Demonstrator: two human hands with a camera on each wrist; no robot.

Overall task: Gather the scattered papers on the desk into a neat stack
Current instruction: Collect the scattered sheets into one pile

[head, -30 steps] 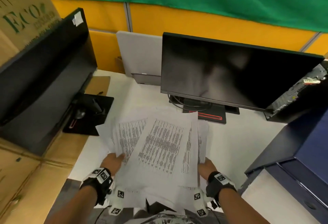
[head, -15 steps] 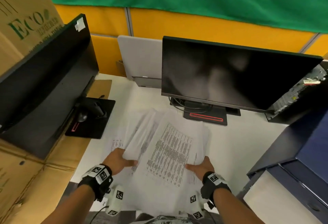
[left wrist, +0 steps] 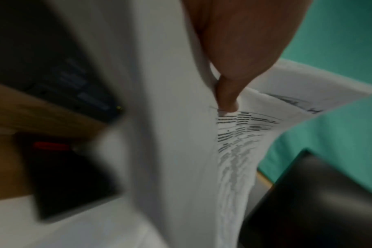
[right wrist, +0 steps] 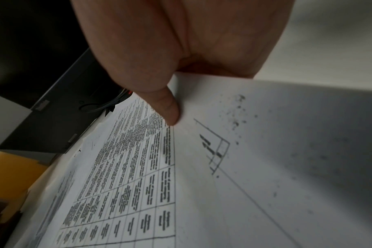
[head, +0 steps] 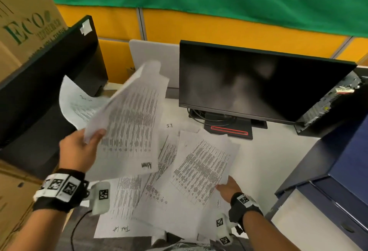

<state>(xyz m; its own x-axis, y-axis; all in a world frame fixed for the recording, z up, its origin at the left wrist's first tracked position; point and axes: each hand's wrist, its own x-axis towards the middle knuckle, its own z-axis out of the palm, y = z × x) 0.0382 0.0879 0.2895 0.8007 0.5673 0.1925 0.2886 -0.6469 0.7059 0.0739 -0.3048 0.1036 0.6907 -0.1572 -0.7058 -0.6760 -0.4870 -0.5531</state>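
Observation:
Several printed white papers lie spread over the white desk (head: 264,151). My left hand (head: 79,149) holds a lifted bundle of sheets (head: 131,123) by its left edge, thumb on top, raised above the desk and tilted up toward the back. In the left wrist view the thumb pinches the lifted bundle (left wrist: 181,134). My right hand (head: 229,188) pinches the lower right corner of a table-printed sheet (head: 199,167) lying on the spread; in the right wrist view my thumb presses on that table-printed sheet (right wrist: 202,167). More loose sheets (head: 127,197) lie below, overhanging the front edge.
A black monitor (head: 258,83) on a stand with a red stripe stands behind the papers. A second black monitor (head: 45,83) stands at the left, with cardboard boxes (head: 25,20) beside it. A dark blue cabinet (head: 342,171) and a computer case flank the right. A grey panel leans at the back.
My left hand has lifted a bundle of sheets off the spread, up and to the left. My right hand moved to the lower right corner of a sheet left on the desk.

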